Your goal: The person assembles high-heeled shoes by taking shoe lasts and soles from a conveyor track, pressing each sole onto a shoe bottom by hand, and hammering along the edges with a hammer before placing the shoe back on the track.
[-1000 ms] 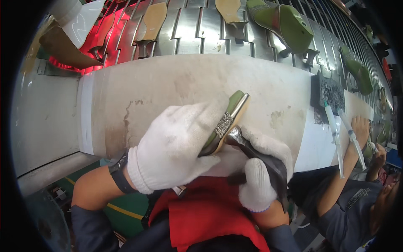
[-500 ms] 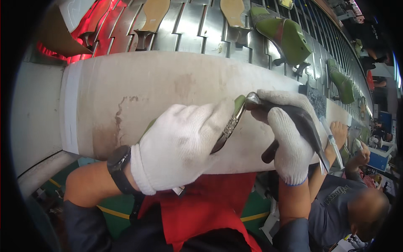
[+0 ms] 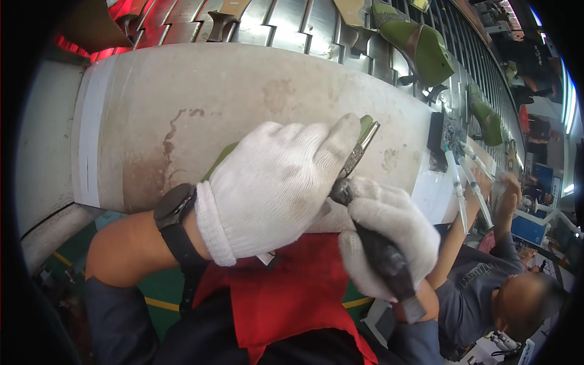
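Observation:
Gloved in white, my left hand (image 3: 267, 182) is closed over a shoe on a green last (image 3: 365, 125). A glittery, shiny strip (image 3: 354, 155) of the shoe shows past my fingers, and more green peeks out at the hand's far left side. My right hand (image 3: 395, 237), also gloved, is wrapped round a dark pincer-like tool (image 3: 380, 252) with a rounded metal head. That head sits at the lower end of the glittery strip, close to my left fingers; whether it touches the shoe I cannot tell. My left hand hides most of the shoe.
Under my hands lies a stained pale work board (image 3: 231, 103). Beyond it runs a metal slat conveyor (image 3: 292, 30) bearing green lasts (image 3: 426, 55) and tan soles. Syringes (image 3: 456, 182) lie at the right, near a co-worker's arm (image 3: 453, 243). Red light glows at the far left.
My right hand has moved down and toward me with the tool, whose head has dropped from the strip's upper end to its lower end. The shoe has shifted slightly right and up.

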Available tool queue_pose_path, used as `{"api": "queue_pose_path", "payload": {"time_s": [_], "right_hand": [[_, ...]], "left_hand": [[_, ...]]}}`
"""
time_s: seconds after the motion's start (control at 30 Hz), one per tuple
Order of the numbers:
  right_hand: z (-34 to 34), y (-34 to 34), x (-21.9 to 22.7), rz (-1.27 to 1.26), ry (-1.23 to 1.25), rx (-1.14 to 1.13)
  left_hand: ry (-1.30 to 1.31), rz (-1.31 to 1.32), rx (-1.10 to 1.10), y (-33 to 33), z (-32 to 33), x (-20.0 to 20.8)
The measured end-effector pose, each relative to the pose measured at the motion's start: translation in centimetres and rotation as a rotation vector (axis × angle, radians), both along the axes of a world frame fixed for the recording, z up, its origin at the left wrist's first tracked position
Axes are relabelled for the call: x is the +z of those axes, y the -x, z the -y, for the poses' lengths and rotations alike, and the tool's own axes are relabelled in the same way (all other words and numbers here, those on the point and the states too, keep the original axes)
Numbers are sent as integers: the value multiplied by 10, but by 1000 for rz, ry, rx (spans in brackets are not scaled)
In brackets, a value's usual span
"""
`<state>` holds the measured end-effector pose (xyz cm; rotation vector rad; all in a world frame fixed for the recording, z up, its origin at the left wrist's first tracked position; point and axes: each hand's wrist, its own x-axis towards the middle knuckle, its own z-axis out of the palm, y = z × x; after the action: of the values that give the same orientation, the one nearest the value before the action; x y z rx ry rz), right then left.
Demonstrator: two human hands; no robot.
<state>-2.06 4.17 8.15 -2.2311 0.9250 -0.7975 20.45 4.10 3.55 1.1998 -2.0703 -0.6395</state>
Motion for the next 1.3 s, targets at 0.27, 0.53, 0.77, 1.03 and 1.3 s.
{"api": "queue_pose_path", "payload": {"time_s": [0.27, 0.53, 0.77, 1.03, 1.3], "right_hand": [[-52, -34, -43, 90, 208, -147], [-43, -18, -45, 27, 244, -8], [-59, -44, -36, 106, -27, -58], [-38, -54, -20, 107, -118, 99], [-38, -23, -28, 480, -407, -18]], "left_hand": [[82, -46, -23, -6, 1, -8], [-90, -168, -125, -45, 3, -20], [-52, -209, -76, -45, -2, -22], [-27, -162, -30, -38, 1, -26], [-414, -143, -62, -35, 7, 19]]}}
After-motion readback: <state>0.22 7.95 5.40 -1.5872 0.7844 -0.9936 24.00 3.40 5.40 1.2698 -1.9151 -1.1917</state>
